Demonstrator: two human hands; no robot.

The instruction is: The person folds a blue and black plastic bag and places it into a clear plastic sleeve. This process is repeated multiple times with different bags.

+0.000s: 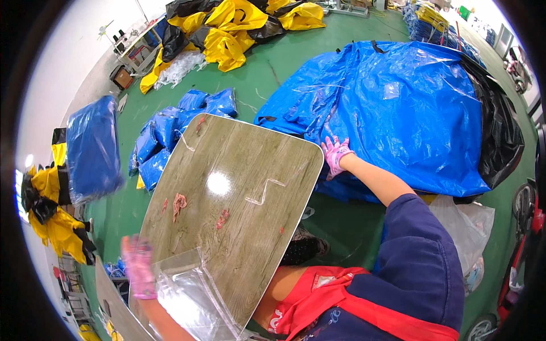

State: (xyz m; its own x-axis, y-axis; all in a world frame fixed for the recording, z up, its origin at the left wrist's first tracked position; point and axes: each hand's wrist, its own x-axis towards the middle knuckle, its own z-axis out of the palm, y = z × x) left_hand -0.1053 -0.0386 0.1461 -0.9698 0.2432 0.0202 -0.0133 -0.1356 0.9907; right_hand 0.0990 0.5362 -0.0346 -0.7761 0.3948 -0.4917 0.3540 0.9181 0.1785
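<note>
My right hand [336, 155], in a pink patterned glove, reaches to the near left side of a big heap of blue plastic sheeting [398, 108]. Its fingers are spread against the sheeting. My left hand [138, 267], gloved alike and blurred, is over the left edge of a wood-grain table [244, 165], fingers stretched out and nothing in them. Beside it lies a clear plastic bag [193, 295] on the table's near end. Farther left, apart from that hand, a flat blue packet [92, 149] in clear wrap looks blurred at its lower edge and seems to be in the air.
Several wrapped blue packets [165, 128] lie on the green floor beyond the table. Yellow and black sheeting [233, 28] is heaped farther back, with more [54, 210] at the left. Pink scraps [180, 203] dot the tabletop. A red wheeled vehicle [512, 267] stands at right.
</note>
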